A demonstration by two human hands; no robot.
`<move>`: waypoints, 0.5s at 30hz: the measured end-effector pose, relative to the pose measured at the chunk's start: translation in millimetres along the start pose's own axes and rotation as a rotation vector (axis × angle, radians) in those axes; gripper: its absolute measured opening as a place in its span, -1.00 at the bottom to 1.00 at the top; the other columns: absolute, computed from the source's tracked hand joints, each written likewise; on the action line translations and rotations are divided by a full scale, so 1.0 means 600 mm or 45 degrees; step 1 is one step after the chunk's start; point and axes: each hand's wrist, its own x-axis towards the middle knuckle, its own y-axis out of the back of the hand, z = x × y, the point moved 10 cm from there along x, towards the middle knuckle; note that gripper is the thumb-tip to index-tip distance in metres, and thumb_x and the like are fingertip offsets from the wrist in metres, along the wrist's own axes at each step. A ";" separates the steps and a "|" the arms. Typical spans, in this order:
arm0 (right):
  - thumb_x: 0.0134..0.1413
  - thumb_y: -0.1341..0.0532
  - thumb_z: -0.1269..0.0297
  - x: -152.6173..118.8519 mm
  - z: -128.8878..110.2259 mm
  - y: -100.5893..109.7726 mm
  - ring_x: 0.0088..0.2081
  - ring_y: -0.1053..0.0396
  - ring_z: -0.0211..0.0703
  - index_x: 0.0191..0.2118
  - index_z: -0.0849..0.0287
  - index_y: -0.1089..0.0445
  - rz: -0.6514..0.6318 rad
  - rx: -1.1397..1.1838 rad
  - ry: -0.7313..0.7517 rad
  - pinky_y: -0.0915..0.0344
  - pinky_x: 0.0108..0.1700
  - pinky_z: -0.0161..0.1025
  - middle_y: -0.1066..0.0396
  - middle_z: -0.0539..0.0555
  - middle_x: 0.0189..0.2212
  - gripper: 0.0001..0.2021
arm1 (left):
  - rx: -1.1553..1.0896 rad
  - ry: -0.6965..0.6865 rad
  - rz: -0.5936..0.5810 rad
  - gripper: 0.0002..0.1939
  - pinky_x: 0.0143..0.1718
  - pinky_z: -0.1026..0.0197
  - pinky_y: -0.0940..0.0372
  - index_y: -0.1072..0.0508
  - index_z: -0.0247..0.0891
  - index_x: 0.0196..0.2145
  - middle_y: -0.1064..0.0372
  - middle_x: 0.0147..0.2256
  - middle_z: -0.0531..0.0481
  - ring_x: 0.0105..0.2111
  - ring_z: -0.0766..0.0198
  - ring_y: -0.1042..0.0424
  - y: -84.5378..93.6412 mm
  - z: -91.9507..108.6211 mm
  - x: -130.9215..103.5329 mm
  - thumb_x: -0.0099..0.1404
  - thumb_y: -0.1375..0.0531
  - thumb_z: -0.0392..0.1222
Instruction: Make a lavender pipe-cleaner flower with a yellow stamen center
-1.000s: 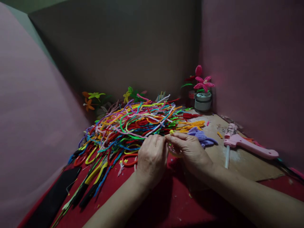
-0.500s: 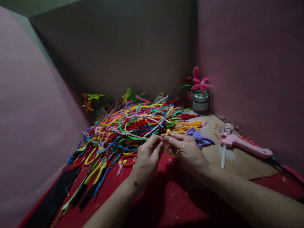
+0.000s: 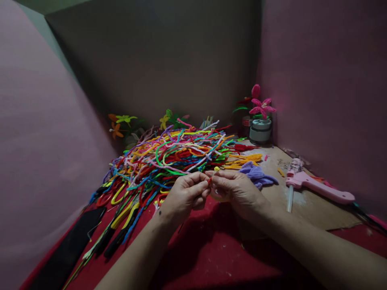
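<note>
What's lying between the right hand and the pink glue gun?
The head view shows purple fuzzy petals between the right hand and the pink glue gun, with brown cardboard beyond them.

A pink glue gun (image 3: 322,186) lies on brown cardboard (image 3: 320,217); hands (image 3: 210,193) meet nearby.

So the red cloth surface (image 3: 217,257) has a messy pipe cleaner pile (image 3: 175,153), some cardboard (image 3: 314,211) and yellow-black pliers (image 3: 121,225) on it

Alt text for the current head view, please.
Two bare hands pinch a small yellow-tipped craft piece over a red cloth, before a tangled heap of multicoloured fuzzy stems; a pink glue gun lies at right.
</note>
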 end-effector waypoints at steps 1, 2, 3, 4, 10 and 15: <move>-0.19 -0.32 0.28 0.000 0.000 0.000 -0.49 -0.21 -0.36 -0.46 0.25 -0.46 -0.004 -0.008 -0.002 -0.09 -0.40 -0.33 -0.32 -0.01 -0.54 -0.86 | -0.010 0.011 -0.015 -0.83 -0.69 0.42 0.20 -0.28 -0.34 -0.44 -0.10 -0.62 0.16 -0.73 0.60 0.10 0.000 -0.001 0.000 0.13 -0.18 -0.18; -0.19 -0.32 0.28 0.000 -0.001 0.000 -0.50 -0.20 -0.36 -0.47 0.25 -0.46 -0.013 -0.019 0.002 -0.08 -0.41 -0.33 -0.31 -0.02 -0.55 -0.86 | -0.023 0.024 -0.035 -0.83 -0.69 0.42 0.21 -0.28 -0.34 -0.43 -0.11 -0.62 0.16 -0.74 0.61 0.11 0.000 -0.002 -0.001 0.13 -0.18 -0.18; -0.19 -0.32 0.28 0.000 -0.002 -0.001 -0.52 -0.18 -0.37 -0.49 0.26 -0.45 -0.024 -0.034 0.012 -0.06 -0.43 -0.33 -0.29 -0.03 -0.57 -0.86 | -0.036 0.039 -0.059 -0.83 -0.70 0.42 0.22 -0.28 -0.33 -0.43 -0.11 -0.62 0.16 -0.74 0.61 0.12 0.000 -0.003 -0.001 0.13 -0.17 -0.17; -0.18 -0.32 0.28 0.001 -0.005 -0.001 -0.54 -0.15 -0.38 -0.51 0.26 -0.44 -0.033 -0.052 0.027 -0.04 -0.45 -0.34 -0.26 -0.04 -0.59 -0.86 | -0.047 0.056 -0.085 -0.83 -0.71 0.42 0.22 -0.28 -0.33 -0.43 -0.11 -0.63 0.16 -0.75 0.61 0.13 -0.001 -0.004 -0.002 0.13 -0.18 -0.17; -0.18 -0.31 0.26 0.002 -0.011 0.008 -0.52 -0.15 -0.35 -0.51 0.25 -0.43 0.041 -0.133 0.096 -0.05 -0.44 -0.32 -0.25 -0.04 -0.57 -0.85 | 0.297 -0.054 0.039 -0.78 -0.69 0.39 0.05 -0.30 -0.33 -0.47 -0.19 -0.59 0.10 -0.72 0.53 -0.06 0.004 0.012 -0.006 0.16 -0.13 -0.10; -0.18 -0.31 0.24 -0.002 -0.010 0.009 -0.55 -0.10 -0.38 -0.53 0.23 -0.39 0.078 -0.123 0.094 -0.01 -0.48 -0.34 -0.19 -0.07 -0.60 -0.83 | 0.828 -0.377 0.378 -0.83 -0.62 0.37 -0.05 -0.38 -0.28 -0.43 -0.15 -0.66 0.15 -0.67 0.46 -0.11 0.009 0.052 -0.027 0.17 -0.12 -0.12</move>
